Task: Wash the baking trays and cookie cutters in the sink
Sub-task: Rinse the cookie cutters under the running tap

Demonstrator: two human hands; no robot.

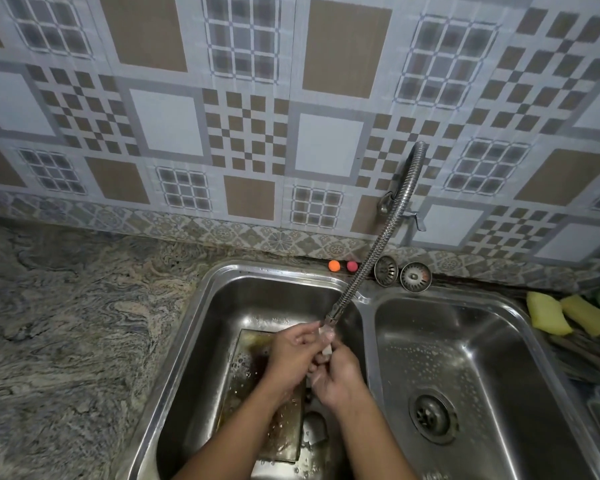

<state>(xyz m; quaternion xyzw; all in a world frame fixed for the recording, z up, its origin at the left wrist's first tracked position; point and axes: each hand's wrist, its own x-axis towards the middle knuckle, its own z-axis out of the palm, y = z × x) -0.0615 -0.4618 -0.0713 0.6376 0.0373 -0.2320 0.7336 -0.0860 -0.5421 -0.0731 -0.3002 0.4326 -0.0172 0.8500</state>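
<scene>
Our left hand [293, 355] and right hand [336, 379] are both curling round a small pale piece [326, 346], probably a cookie cutter, but it's too blurry to swear. We're holding it right under the hose tap [329, 317] so the water's hitting it. The greasy baking tray [250, 358] is lying flat on the sink [194, 341] left basin's floor, catching the runoff.

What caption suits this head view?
Left hand and right hand rinse a small item under the faucet, above a baking tray in the sink.
</scene>
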